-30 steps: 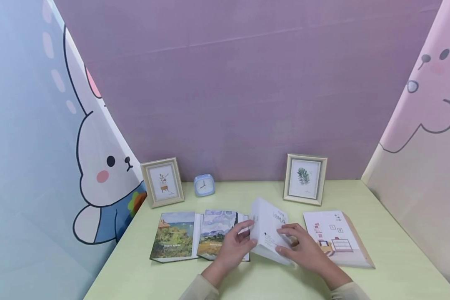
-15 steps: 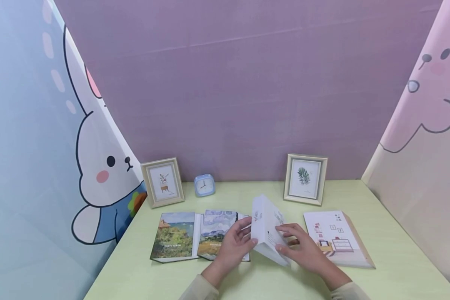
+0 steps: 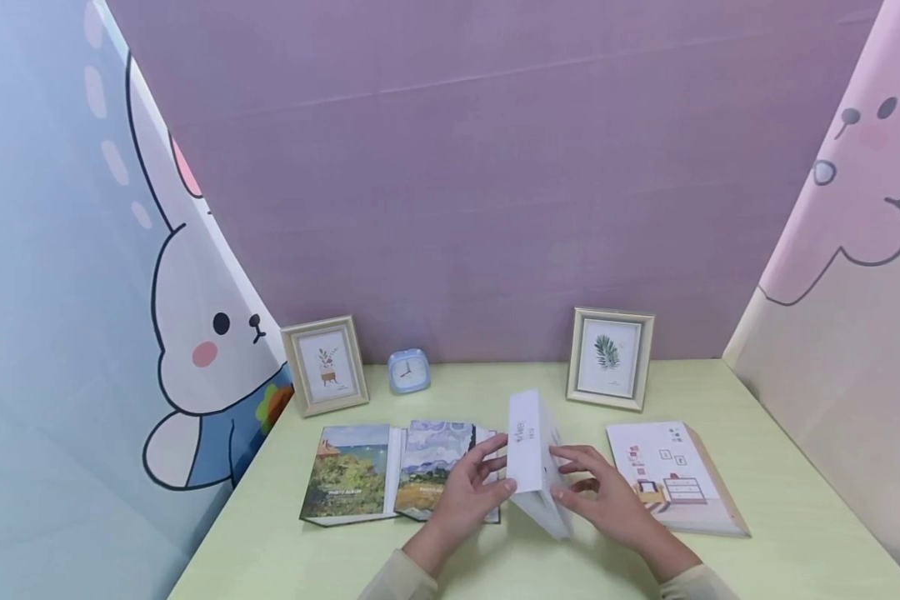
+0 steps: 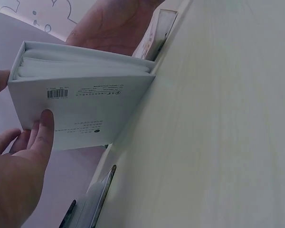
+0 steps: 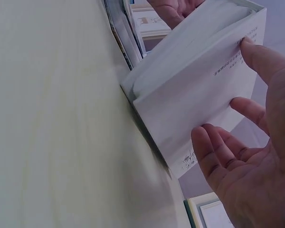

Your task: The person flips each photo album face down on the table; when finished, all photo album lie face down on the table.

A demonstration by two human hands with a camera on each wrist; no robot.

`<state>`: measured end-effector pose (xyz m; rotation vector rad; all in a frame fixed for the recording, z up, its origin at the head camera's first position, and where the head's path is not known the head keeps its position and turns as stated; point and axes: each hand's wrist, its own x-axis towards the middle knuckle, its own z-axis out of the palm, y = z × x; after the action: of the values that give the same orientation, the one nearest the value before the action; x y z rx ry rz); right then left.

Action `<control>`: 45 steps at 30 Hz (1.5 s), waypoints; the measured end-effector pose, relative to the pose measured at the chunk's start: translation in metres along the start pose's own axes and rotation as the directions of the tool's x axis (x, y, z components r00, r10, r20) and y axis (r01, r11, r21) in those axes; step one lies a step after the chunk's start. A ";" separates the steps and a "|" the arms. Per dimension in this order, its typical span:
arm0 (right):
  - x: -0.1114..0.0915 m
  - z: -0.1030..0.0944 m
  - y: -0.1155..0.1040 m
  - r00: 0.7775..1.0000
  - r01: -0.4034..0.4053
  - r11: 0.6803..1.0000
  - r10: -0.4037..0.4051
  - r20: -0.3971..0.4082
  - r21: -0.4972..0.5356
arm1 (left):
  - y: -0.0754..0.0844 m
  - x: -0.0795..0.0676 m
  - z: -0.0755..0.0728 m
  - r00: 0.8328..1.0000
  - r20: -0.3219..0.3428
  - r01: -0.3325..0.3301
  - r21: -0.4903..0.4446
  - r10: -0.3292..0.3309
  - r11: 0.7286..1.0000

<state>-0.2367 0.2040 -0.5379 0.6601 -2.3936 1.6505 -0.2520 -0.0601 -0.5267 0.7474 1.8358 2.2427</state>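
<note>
A white photo album (image 3: 527, 442) stands tilted on its edge between both hands, spine up, with its lower edge at the table. Its pages show end-on in the left wrist view, above a cover (image 4: 71, 107) with a barcode. My left hand (image 3: 467, 492) holds it by the spine, thumb at the near corner and fingers on the left cover. On the other cover (image 5: 194, 99), the thumb and extended fingertips of my right hand (image 3: 603, 492) press. Left of the hands lie two painted-landscape photo albums (image 3: 348, 471) (image 3: 427, 458), the second partly behind my left hand.
An album with a furniture drawing (image 3: 678, 479) lies on the pale green table (image 3: 780, 500) at the right. Along the back stand a framed plant print (image 3: 326, 367), a blue clock (image 3: 408, 371) and a framed leaf print (image 3: 611, 358). A purple wall (image 3: 495, 183) rises behind.
The white album has turned between the hands: its spine now faces the head camera and the printed right cover has swung largely out of sight. Both hands have stayed nearly in place.
</note>
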 end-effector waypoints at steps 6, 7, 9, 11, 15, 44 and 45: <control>0.000 0.000 0.001 1.000 0.008 1.000 -0.009 0.018 0.026 | 0.002 -0.002 0.000 1.000 0.014 -0.013 -0.021 0.013 1.000; 0.000 0.000 0.001 1.000 0.009 0.999 -0.009 0.022 0.032 | 0.002 -0.002 0.000 1.000 0.019 -0.019 -0.025 0.019 1.000; 0.000 0.000 0.001 0.999 0.010 0.998 -0.011 0.030 0.055 | 0.002 -0.002 0.000 0.999 0.031 -0.027 -0.029 0.028 0.999; 0.000 0.000 0.000 0.999 0.011 0.996 -0.014 0.039 0.090 | 0.002 -0.002 0.000 0.999 0.042 -0.029 -0.023 0.029 0.999; 0.000 0.000 -0.003 0.998 0.016 0.988 -0.026 0.058 0.157 | 0.002 -0.003 0.001 0.998 0.059 -0.013 -0.015 0.014 1.000; -0.001 -0.002 -0.007 0.991 -0.054 0.963 0.020 0.129 0.265 | -0.006 -0.001 0.003 0.986 0.108 -0.132 0.032 0.128 0.991; 0.000 -0.002 -0.008 0.991 -0.053 0.963 0.018 0.132 0.263 | -0.006 -0.001 0.003 0.985 0.108 -0.137 0.031 0.133 0.990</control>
<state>-0.2332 0.2038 -0.5308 0.7911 -2.2990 2.0266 -0.2507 -0.0565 -0.5328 1.0055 1.8349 2.2055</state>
